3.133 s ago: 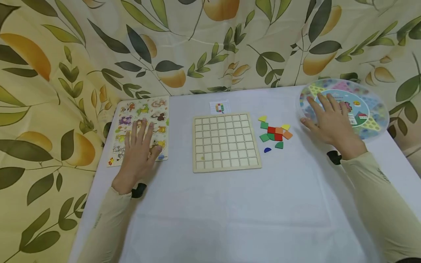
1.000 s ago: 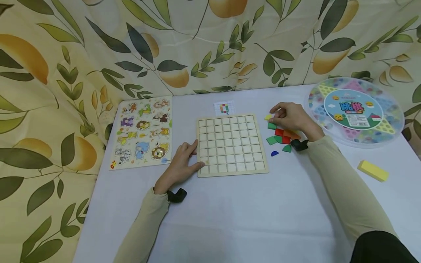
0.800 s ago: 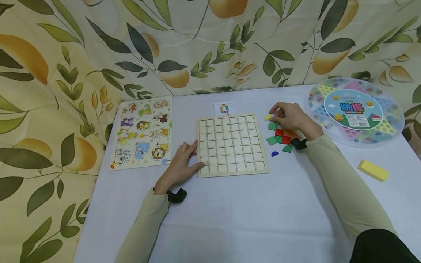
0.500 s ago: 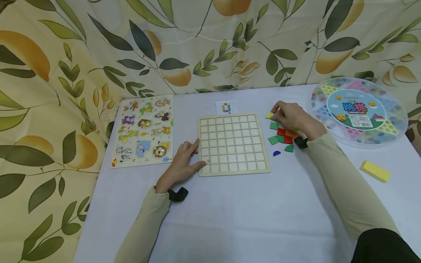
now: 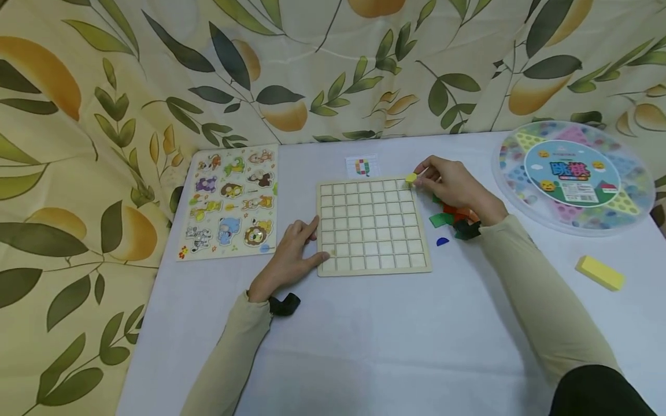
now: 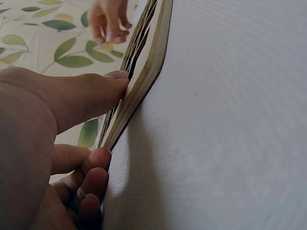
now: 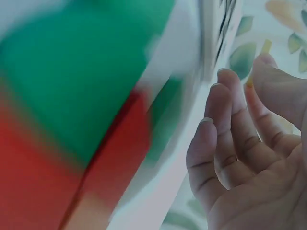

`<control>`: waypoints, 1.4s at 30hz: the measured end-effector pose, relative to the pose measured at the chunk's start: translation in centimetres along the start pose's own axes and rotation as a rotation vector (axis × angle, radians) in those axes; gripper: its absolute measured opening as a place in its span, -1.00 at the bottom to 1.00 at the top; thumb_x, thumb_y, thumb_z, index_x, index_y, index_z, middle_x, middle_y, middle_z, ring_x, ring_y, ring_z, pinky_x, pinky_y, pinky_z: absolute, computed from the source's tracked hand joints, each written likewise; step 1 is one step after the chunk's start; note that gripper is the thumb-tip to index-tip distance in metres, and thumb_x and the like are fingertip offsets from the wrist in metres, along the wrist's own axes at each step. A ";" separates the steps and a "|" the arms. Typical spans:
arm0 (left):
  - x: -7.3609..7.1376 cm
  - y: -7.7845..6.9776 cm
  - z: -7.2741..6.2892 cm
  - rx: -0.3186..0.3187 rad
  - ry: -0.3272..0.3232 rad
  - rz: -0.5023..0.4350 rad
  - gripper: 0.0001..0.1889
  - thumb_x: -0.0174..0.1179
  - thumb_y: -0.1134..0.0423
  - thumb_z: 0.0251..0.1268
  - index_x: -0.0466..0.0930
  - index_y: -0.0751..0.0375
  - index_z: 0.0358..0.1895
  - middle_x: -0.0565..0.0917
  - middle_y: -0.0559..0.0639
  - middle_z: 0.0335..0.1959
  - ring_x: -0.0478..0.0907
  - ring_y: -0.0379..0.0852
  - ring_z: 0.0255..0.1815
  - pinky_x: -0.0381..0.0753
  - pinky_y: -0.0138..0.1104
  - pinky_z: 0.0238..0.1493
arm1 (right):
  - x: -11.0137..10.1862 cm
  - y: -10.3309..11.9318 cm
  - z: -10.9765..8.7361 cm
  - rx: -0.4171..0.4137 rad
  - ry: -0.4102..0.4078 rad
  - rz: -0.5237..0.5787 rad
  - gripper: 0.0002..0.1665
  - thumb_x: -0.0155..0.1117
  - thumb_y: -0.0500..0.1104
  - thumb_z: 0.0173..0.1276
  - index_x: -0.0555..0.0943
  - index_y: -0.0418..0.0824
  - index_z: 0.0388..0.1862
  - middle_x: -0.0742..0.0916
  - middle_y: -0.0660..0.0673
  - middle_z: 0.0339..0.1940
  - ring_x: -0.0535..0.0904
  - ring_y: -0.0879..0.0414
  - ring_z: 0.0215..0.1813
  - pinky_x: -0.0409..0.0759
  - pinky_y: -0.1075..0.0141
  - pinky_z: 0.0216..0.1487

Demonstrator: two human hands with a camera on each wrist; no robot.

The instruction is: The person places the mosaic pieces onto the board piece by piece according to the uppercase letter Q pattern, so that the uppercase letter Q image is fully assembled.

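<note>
My right hand [image 5: 450, 182] pinches a small yellow tile [image 5: 410, 178] between thumb and index finger, over the upper right corner of a wooden grid board [image 5: 372, 226]. In the right wrist view the tile [image 7: 266, 46] shows edge-on at the thumb tip, with the other fingers loosely bent. At the board's lower left, my left hand [image 5: 288, 257] rests its thumb on the rim and touches the side with its index finger. The left wrist view shows the thumb against the board edge [image 6: 144, 72]. Green tiles [image 5: 441, 219] and a blue half-round tile [image 5: 442, 241] lie right of the board.
A pattern card [image 5: 362, 167] lies behind the board. An animal puzzle board [image 5: 229, 202] is at the left, and a round, clear-lidded game box [image 5: 572, 170] at the back right. A yellow block [image 5: 600, 273] lies in front of that box. Red and orange tiles sit partly under the right hand.
My right hand left the round box, took hold of the yellow tile and carried it left to the board's corner. My left hand went from the animal puzzle to the grid board.
</note>
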State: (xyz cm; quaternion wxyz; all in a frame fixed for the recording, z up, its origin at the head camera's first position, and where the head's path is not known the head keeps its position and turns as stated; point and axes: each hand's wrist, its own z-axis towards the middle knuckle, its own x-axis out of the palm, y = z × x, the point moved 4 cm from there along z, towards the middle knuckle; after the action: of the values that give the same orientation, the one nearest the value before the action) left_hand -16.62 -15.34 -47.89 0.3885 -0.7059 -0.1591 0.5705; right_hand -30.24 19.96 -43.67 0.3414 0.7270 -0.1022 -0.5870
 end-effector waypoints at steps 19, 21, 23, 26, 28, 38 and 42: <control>-0.1 -0.1 0.2 0.007 0.012 -0.004 -0.05 0.46 0.18 0.38 0.08 0.29 0.69 0.46 0.11 -0.01 0.29 -0.02 0.01 0.32 -0.23 0.09 | 5.4 6.7 3.3 -0.142 0.093 0.070 -0.75 0.32 -0.17 0.59 0.60 -0.31 0.09 0.81 -0.24 -0.16 0.68 -0.01 -0.23 0.53 0.23 -0.14; -0.1 -0.1 0.2 0.008 0.010 -0.003 -0.05 0.46 0.18 0.38 0.09 0.29 0.70 0.45 0.10 -0.01 0.29 -0.02 0.01 0.31 -0.23 0.08 | 5.8 7.2 3.6 -0.157 0.103 0.058 -0.75 0.33 -0.17 0.58 0.60 -0.31 0.08 0.81 -0.24 -0.17 0.68 0.00 -0.23 0.53 0.20 -0.12; -0.1 0.0 0.2 0.006 0.009 -0.002 -0.05 0.46 0.17 0.38 0.09 0.28 0.70 0.45 0.10 -0.01 0.29 -0.02 0.01 0.31 -0.23 0.08 | 6.2 7.6 3.9 -0.173 0.113 0.044 -0.74 0.34 -0.16 0.58 0.60 -0.31 0.07 0.81 -0.24 -0.18 0.66 0.00 -0.24 0.53 0.18 -0.10; -0.1 0.1 0.2 0.004 0.009 -0.003 -0.05 0.46 0.16 0.38 0.09 0.27 0.70 0.45 0.09 -0.01 0.30 -0.02 0.02 0.31 -0.24 0.08 | 6.8 8.1 4.2 -0.182 0.130 0.030 -0.73 0.35 -0.14 0.57 0.60 -0.31 0.07 0.80 -0.23 -0.19 0.61 0.00 -0.26 0.52 0.16 -0.10; -0.1 0.1 0.2 0.004 0.008 -0.001 -0.05 0.45 0.16 0.39 0.09 0.27 0.70 0.45 0.09 -0.01 0.30 -0.02 0.02 0.31 -0.24 0.09 | 7.0 8.3 4.3 -0.178 0.136 0.020 -0.72 0.36 -0.13 0.57 0.61 -0.30 0.06 0.79 -0.22 -0.21 0.57 0.01 -0.29 0.50 0.16 -0.11; -0.2 0.1 0.2 -0.010 0.013 -0.006 -0.06 0.45 0.16 0.39 0.10 0.28 0.69 0.45 0.10 -0.01 0.29 -0.02 0.02 0.31 -0.24 0.07 | 7.4 8.7 4.6 -0.146 0.178 -0.042 -0.70 0.41 -0.10 0.53 0.64 -0.27 0.05 0.75 -0.19 -0.24 0.57 0.00 -0.27 0.50 0.14 -0.10; -0.2 0.1 0.2 -0.011 0.017 -0.008 -0.07 0.44 0.17 0.40 0.10 0.28 0.69 0.44 0.10 -0.01 0.29 -0.02 0.01 0.30 -0.24 0.05 | 7.4 8.8 4.6 -0.138 0.188 -0.036 -0.68 0.42 -0.10 0.52 0.63 -0.27 0.08 0.74 -0.19 -0.24 0.58 0.00 -0.27 0.52 0.12 -0.09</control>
State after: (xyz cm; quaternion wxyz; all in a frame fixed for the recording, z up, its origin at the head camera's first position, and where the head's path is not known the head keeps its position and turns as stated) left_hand -16.91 -15.45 -47.87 0.3880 -0.7124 -0.1617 0.5620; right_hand -30.14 7.61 -44.43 0.3883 0.7552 -0.0163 -0.5279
